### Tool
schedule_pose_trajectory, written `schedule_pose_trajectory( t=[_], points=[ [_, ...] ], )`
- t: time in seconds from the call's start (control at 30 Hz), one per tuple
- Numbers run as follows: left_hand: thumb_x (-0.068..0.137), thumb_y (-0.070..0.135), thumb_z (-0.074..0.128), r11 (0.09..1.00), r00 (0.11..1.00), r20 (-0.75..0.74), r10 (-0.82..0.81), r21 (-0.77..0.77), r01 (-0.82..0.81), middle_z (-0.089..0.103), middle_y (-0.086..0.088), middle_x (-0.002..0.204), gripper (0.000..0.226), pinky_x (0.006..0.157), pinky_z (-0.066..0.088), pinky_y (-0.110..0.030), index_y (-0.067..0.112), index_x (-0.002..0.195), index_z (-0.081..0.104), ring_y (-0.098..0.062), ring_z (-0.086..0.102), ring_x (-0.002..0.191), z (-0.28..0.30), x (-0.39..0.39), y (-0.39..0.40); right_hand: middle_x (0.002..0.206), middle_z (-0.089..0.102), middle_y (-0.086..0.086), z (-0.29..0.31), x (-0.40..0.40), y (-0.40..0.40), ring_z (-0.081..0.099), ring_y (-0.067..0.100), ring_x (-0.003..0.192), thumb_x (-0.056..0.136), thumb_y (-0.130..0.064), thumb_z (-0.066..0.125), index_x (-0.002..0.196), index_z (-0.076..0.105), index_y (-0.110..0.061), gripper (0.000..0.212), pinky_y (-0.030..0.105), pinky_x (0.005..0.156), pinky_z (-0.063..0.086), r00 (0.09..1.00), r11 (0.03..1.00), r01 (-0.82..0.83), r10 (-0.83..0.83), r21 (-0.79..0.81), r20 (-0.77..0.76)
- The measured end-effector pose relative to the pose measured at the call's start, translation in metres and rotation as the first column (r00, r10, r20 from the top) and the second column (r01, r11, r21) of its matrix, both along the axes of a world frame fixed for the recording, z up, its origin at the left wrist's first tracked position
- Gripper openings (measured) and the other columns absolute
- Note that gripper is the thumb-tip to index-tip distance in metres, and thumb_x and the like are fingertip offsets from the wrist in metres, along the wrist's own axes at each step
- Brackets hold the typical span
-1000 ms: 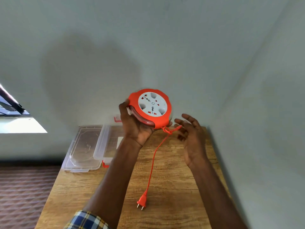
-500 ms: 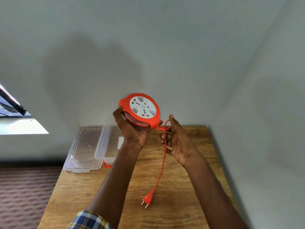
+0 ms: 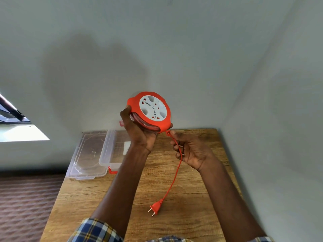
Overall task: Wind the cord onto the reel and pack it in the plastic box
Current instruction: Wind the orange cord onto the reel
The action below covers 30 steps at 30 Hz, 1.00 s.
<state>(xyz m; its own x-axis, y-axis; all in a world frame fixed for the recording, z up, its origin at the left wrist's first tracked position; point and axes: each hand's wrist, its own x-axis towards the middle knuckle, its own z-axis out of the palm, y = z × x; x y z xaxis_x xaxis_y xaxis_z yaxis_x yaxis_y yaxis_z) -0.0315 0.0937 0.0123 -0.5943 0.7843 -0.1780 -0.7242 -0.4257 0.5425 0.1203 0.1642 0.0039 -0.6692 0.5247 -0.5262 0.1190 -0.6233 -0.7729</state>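
Bare worktop (image 3: 192, 198) lies open ahead of the plastic box (image 3: 114, 151) and its lid (image 3: 87, 154) at the left rear, crossed only by the hanging cord (image 3: 174, 179) and plug (image 3: 155, 206), while walls close the back and right edges.

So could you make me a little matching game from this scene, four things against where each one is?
Things:
1. reel
2. cord
3. plug
4. plastic box

Places:
A. lying on the wooden table, near edge
B. held up in the left hand
C. open, at the table's left side
D. running through the right hand

Pairs: 1-B, 2-D, 3-A, 4-C
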Motion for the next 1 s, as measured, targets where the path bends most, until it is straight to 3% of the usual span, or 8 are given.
schedule_pose_trajectory(
  t=[0.17,0.27,0.43,0.53,0.6,0.77,0.87,1.0],
  points=[
    [0.097,0.066,0.035,1.000,1.000,-0.019,-0.017,0.008,0.017,0.059,-0.021,0.152,0.076,0.101,0.040,-0.085,0.019,0.154,0.054,-0.049,0.055,0.139,0.003,-0.001,-0.001,0.102,0.074,0.010,0.000,0.001,0.000,0.069,0.017,0.081,0.080,-0.031,0.082,0.106,0.077,-0.008,0.035,0.029,0.058,0.044,0.995,0.994,-0.041,0.032,-0.102,-0.095],
    [0.098,0.065,0.035,0.999,1.000,-0.017,-0.015,0.028,0.015,0.060,-0.021,0.152,0.076,0.100,0.047,-0.078,0.018,0.154,0.054,-0.047,0.055,0.140,0.005,-0.001,-0.003,0.095,0.074,0.011,0.000,0.001,0.000,0.068,0.016,0.072,0.081,-0.031,0.081,0.098,0.078,-0.007,0.030,0.026,0.054,0.044,0.988,0.982,-0.019,-0.009,-0.186,-0.152],
    [0.100,0.063,0.036,1.000,0.999,-0.027,-0.024,0.017,0.025,0.056,-0.021,0.155,0.075,0.113,0.035,-0.078,0.016,0.156,0.052,-0.047,0.050,0.145,0.005,0.001,-0.005,0.086,0.073,0.009,0.002,-0.001,0.001,0.065,0.010,0.059,0.076,-0.029,0.084,0.089,0.078,-0.009,0.025,0.021,0.047,0.040,0.991,0.985,-0.015,-0.008,-0.172,-0.131],
    [0.099,0.064,0.037,0.999,0.999,-0.014,-0.045,0.023,0.045,0.056,-0.022,0.155,0.076,0.112,0.037,-0.078,0.016,0.155,0.052,-0.048,0.050,0.144,0.006,0.001,-0.005,0.090,0.075,0.010,0.002,0.000,-0.001,0.071,0.016,0.072,0.080,-0.026,0.082,0.097,0.076,-0.006,0.026,0.023,0.052,0.047,0.988,0.975,-0.033,-0.001,-0.220,-0.156],
    [0.098,0.065,0.038,0.997,0.999,-0.008,-0.053,0.047,0.053,0.056,-0.022,0.155,0.077,0.102,0.048,-0.075,0.017,0.156,0.051,-0.048,0.051,0.144,0.008,-0.001,-0.006,0.096,0.075,0.013,0.000,0.002,-0.001,0.070,0.021,0.081,0.086,-0.027,0.078,0.106,0.073,-0.004,0.032,0.026,0.054,0.050,0.986,0.982,-0.021,-0.011,-0.189,-0.165],
    [0.097,0.068,0.035,0.994,0.996,-0.035,-0.087,0.057,0.089,0.059,-0.022,0.152,0.078,0.087,0.053,-0.074,0.018,0.154,0.054,-0.049,0.056,0.138,0.009,-0.003,-0.008,0.097,0.073,0.013,-0.001,0.010,0.007,0.071,0.020,0.078,0.079,-0.023,0.080,0.114,0.072,-0.005,0.040,0.032,0.059,0.056,0.984,0.999,-0.012,0.004,-0.041,-0.178],
    [0.099,0.065,0.037,0.996,0.997,-0.020,-0.071,0.058,0.072,0.060,-0.021,0.151,0.076,0.088,0.057,-0.065,0.016,0.154,0.054,-0.047,0.056,0.139,0.008,-0.002,-0.008,0.102,0.073,0.011,-0.001,0.013,0.011,0.071,0.019,0.084,0.083,-0.034,0.082,0.116,0.076,-0.007,0.043,0.036,0.066,0.058,0.973,0.996,-0.081,0.085,0.024,-0.216],
    [0.098,0.068,0.034,0.993,0.993,-0.048,-0.110,0.041,0.112,0.057,-0.023,0.153,0.079,0.091,0.051,-0.076,0.018,0.156,0.052,-0.050,0.055,0.139,0.005,-0.006,-0.009,0.112,0.073,0.013,-0.005,0.016,0.013,0.071,0.021,0.097,0.077,-0.032,0.089,0.119,0.074,-0.003,0.053,0.041,0.079,0.059,0.944,0.986,-0.163,0.166,0.034,-0.284]
  ],
)
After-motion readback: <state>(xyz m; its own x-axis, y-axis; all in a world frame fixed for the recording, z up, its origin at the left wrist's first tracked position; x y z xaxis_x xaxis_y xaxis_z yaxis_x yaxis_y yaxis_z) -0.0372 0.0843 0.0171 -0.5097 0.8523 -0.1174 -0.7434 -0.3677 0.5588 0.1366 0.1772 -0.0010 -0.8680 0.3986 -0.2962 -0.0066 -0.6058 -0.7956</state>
